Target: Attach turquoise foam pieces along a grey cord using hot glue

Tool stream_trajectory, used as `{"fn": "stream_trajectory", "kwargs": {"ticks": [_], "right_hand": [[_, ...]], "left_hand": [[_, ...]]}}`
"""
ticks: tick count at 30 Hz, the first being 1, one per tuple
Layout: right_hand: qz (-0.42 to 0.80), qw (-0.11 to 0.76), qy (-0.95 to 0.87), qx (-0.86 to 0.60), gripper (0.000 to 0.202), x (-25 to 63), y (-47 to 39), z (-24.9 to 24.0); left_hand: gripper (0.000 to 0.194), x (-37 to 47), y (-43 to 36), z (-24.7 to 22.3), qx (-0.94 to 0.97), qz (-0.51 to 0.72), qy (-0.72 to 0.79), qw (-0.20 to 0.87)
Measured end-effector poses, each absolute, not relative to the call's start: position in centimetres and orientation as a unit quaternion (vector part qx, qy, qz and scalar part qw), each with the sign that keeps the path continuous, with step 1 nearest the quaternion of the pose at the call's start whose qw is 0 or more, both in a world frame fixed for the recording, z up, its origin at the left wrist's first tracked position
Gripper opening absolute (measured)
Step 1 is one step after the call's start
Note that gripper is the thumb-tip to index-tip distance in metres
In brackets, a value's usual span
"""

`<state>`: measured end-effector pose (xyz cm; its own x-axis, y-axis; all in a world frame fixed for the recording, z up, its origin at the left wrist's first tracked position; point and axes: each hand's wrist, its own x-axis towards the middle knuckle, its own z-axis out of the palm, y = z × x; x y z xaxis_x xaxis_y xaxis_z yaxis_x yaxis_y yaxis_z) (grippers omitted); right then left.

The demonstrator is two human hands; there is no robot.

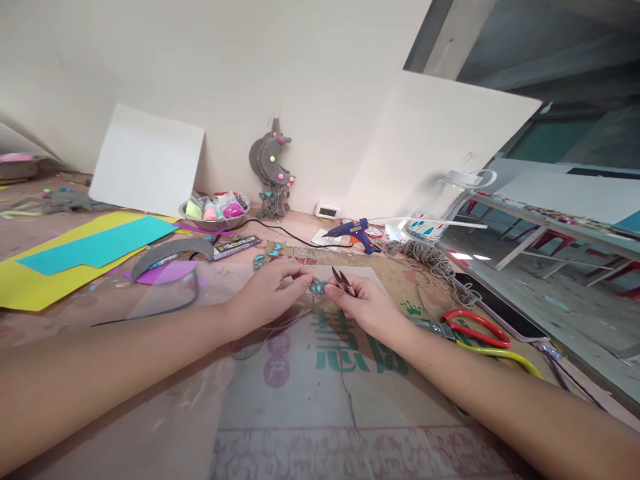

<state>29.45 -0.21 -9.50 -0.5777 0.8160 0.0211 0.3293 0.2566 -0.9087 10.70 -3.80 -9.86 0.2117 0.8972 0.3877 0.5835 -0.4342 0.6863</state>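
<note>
Between my two hands is a small grey-and-teal ornament (317, 287), apparently made of yarn, with a thin grey strand trailing below it. My left hand (273, 297) is closed, its thumb and forefinger at the ornament's left edge. My right hand (370, 307) is closed around small dark scissors (343, 279) whose pointed blades stick up. The thumb and fingertip of that same hand touch the ornament's right side. Just beyond my left fingers lie similar teal-and-grey pieces (259, 261). Beneath both hands is a translucent sheet over printed cardboard (295, 393).
A blue glue gun (357, 233) stands behind my right hand. Grey yarn (430, 260), red-and-yellow-handled scissors (477, 333) and a phone (500, 307) are at right. Yellow and teal sheets (100, 247) lie left. A moon ornament (270, 160) leans on the wall near a bowl (215, 220).
</note>
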Motion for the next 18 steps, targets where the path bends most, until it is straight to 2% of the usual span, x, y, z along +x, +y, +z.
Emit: {"fn": "stream_trajectory", "kwargs": {"ticks": [6, 12, 18], "right_hand": [[0.429, 0.281, -0.768, -0.382, 0.034, 29.5, -0.2, -9.4], [0.331, 0.313, -0.794, -0.403, 0.036, 30.2, 0.7, -8.8], [0.403, 0.277, -0.789, -0.373, 0.030, 29.7, 0.5, -9.4]], "left_hand": [[0.022, 10.8, -3.9, -9.6, 0.748, 0.374, 0.502, 0.223], [0.024, 10.7, -3.7, -9.8, 0.731, 0.384, 0.512, 0.238], [0.027, 10.6, -3.6, -10.0, 0.746, 0.373, 0.497, 0.239]]}}
